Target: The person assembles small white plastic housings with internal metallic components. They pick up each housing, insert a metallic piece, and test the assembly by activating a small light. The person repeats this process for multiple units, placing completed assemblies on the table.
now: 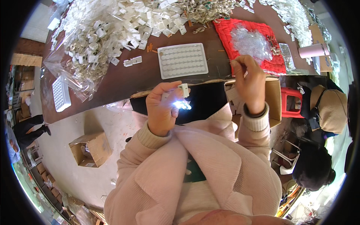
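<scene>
My left hand (158, 108) is raised over my lap, its thumb and fingers closed around a small white plastic part (183, 90). A bright white light (182, 105) glows just below that part, by the fingertips, and its glare hides detail. My right hand (250, 84) is lifted at the table's near edge, beside a red cloth (224, 33). Its fingers are curled with thumb and forefinger pinched; whatever is between them cannot be made out. Clear plastic pieces (251, 42) lie heaped on the cloth. Between and beyond my hands lies a white tray (160, 63) with rows of hollows.
Piles of white plastic parts (127, 22) and metallic pieces (204, 11) cover the table's far side. Stacked white trays (61, 93) stand at left. A cardboard box (275, 99) is by my right arm, near a red stool (291, 101). Another carton (100, 148) sits on the floor.
</scene>
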`<state>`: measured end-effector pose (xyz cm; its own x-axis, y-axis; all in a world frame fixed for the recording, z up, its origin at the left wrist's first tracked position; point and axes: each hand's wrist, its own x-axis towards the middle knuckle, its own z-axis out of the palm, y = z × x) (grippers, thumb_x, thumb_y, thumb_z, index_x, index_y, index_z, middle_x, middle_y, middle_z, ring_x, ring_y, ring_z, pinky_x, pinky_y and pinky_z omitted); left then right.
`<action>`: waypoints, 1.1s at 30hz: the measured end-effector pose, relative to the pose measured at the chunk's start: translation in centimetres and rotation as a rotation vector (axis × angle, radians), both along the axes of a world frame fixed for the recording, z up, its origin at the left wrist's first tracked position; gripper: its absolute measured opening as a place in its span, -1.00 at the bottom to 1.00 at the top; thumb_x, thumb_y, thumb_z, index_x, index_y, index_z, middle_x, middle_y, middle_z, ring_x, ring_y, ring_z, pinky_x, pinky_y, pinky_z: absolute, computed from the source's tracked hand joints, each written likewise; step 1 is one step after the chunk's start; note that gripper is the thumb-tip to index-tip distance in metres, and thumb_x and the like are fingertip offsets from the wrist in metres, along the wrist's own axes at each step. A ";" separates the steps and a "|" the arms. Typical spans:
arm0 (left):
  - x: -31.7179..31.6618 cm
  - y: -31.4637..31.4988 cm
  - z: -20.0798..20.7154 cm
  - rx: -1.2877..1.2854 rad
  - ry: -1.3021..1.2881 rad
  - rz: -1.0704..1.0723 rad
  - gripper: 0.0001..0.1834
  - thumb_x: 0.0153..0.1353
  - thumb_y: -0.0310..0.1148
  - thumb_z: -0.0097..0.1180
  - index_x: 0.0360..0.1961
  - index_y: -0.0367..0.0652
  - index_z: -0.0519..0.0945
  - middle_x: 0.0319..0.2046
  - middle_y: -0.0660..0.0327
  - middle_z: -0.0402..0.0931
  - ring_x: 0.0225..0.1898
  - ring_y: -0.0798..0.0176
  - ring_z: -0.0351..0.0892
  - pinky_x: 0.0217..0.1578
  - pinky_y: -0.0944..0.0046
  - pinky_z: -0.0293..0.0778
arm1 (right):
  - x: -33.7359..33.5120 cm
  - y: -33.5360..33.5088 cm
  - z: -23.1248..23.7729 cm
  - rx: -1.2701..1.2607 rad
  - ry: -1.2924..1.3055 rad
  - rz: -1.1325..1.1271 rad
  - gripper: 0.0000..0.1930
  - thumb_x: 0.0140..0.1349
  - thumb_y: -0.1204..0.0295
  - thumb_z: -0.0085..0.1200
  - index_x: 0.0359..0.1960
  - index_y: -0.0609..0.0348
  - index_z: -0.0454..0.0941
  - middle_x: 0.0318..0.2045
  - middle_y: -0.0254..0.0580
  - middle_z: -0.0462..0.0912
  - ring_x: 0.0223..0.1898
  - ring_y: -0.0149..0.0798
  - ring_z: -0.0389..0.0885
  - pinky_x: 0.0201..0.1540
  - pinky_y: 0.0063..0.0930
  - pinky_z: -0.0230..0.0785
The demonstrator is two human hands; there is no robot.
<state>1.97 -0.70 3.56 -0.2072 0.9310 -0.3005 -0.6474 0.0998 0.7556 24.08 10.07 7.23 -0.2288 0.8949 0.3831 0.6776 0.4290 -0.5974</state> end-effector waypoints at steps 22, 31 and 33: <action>0.6 0.4 -0.4 0.034 -0.037 -0.114 -0.74 0.30 -0.45 0.24 -0.02 -0.29 0.62 -0.30 0.05 0.71 -0.54 0.57 0.48 -0.72 0.62 0.17 | 2.3 1.4 -1.0 0.062 -0.066 -0.042 -0.92 0.22 0.53 0.28 -0.33 0.28 0.65 -0.47 -0.08 0.69 -0.46 -0.26 0.67 -0.35 -0.44 0.49; 0.2 0.0 0.1 0.019 -0.092 -0.082 -0.74 0.29 -0.41 0.30 -0.04 -0.26 0.65 -0.45 0.25 0.60 -0.53 0.57 0.50 -0.74 0.63 0.22 | -5.6 -2.5 0.6 0.138 0.162 0.469 -0.85 0.00 0.56 0.32 -0.40 0.12 0.60 -0.45 -0.23 0.66 -0.47 -0.09 0.59 -0.36 -0.27 0.44; -0.1 0.0 0.1 0.009 -0.113 -0.095 -0.74 0.29 -0.41 0.30 -0.04 -0.26 0.65 -0.45 0.24 0.60 -0.58 0.58 0.46 -0.74 0.63 0.22 | -5.7 -2.5 0.8 0.128 0.142 0.487 -0.85 0.00 0.56 0.32 -0.40 0.12 0.60 -0.45 -0.24 0.66 -0.47 -0.09 0.60 -0.36 -0.28 0.45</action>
